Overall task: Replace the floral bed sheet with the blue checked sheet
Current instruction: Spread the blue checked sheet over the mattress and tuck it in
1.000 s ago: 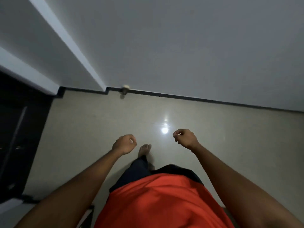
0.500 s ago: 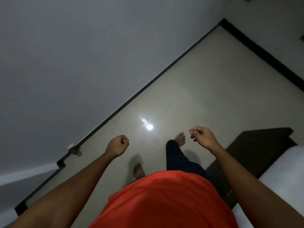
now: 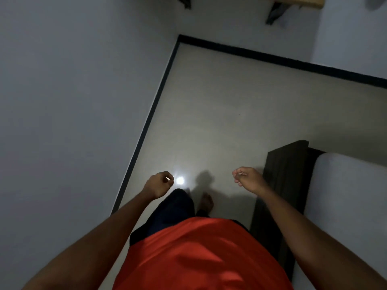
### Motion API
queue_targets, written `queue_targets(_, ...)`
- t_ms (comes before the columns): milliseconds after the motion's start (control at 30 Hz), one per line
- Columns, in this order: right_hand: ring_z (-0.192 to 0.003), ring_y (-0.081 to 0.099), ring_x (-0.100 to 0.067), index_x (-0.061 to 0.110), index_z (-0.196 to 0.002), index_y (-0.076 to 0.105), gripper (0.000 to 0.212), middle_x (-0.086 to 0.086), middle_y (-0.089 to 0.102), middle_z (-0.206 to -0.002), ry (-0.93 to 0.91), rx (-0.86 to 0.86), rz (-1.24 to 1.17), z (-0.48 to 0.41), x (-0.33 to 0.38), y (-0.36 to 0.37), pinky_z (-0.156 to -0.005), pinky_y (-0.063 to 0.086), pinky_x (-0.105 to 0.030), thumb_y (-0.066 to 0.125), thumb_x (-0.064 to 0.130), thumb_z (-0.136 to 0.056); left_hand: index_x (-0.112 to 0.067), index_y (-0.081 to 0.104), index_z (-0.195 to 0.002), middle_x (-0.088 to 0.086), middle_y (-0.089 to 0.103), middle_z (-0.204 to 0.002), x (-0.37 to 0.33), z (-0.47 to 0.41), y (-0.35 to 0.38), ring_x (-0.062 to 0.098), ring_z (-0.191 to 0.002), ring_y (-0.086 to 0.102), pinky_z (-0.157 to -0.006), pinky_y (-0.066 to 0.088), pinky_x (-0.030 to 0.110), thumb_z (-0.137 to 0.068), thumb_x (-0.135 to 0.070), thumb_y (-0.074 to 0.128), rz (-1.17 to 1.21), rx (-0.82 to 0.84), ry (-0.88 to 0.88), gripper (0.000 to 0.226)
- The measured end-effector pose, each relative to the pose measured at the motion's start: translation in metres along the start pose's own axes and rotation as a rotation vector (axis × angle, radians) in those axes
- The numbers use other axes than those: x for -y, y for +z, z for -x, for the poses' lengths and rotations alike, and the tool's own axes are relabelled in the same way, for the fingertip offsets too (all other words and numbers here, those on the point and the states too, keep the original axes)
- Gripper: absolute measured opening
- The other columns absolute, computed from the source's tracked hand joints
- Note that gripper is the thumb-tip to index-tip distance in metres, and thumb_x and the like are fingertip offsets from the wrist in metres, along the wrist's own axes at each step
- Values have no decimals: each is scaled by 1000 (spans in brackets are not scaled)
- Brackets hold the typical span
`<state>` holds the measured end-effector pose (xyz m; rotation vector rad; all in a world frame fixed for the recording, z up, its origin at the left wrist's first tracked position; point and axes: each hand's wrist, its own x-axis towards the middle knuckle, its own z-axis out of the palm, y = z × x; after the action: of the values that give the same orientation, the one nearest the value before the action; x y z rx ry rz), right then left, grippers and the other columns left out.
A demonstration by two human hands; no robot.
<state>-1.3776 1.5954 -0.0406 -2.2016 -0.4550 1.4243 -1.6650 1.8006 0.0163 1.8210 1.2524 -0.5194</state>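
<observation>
View swung right since half a second ago: bed frame (image 3: 280, 174) and bare mattress (image 3: 345, 195) now alongside. Left hand (image 3: 160, 184) and right hand (image 3: 249, 178): grip loosely curled, empty. Floral sheet and blue checked sheet out of view. Expect light, limp cloth; pinch at corners.

No text, label, brand, number or sign can be read anywhere in this dim view.

Orange-red shirt (image 3: 201, 256), dark trousers (image 3: 173, 212), bare forearms, bare foot (image 3: 207, 203).
</observation>
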Motion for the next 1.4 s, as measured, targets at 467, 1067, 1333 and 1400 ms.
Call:
queue_targets(467, -80, 68, -25, 24, -80, 69, 16, -4, 70, -79, 128, -282, -304, -116, 119, -185, -84, 57, -48, 63, 14, -90, -25, 68, -102, -2, 69, -94, -269, -249, -108, 19, -89, 65, -79, 50, 30, -94, -27, 60, -294, 182, 332, 12)
queue_targets(1067, -90, 68, -16, 24, -101, 74, 15, 4, 72, -97, 237, -510, -497, -177, 57, -438, -87, 55, -37, 64, 21, -90, -20, 67, -106, -11, 61, -89, -717, -340, 21, -5, -68, 54, -60, 39, 5, -94, -18, 58, -494, 513, 919, 15)
queue_targets(1333, -90, 68, -17, 21, -112, 70, 19, -3, 72, -100, 336, -639, -608, -163, -28, -567, -87, 56, -38, 60, 27, -97, -33, 65, -93, -11, 67, -89, -861, -372, 125, 0, -73, 61, -65, 49, 21, -92, -19, 61, -692, 652, 910, 15)
queue_targets(1400, -86, 69, -18, 22, -111, 70, 18, -2, 73, -98, 365, -684, -660, -161, -55, -599, -83, 56, -38, 60, 28, -97, -36, 64, -90, -12, 67, -87, -897, -386, 153, 3, -74, 62, -65, 50, 24, -92, -20, 62, -745, 668, 929, 17)
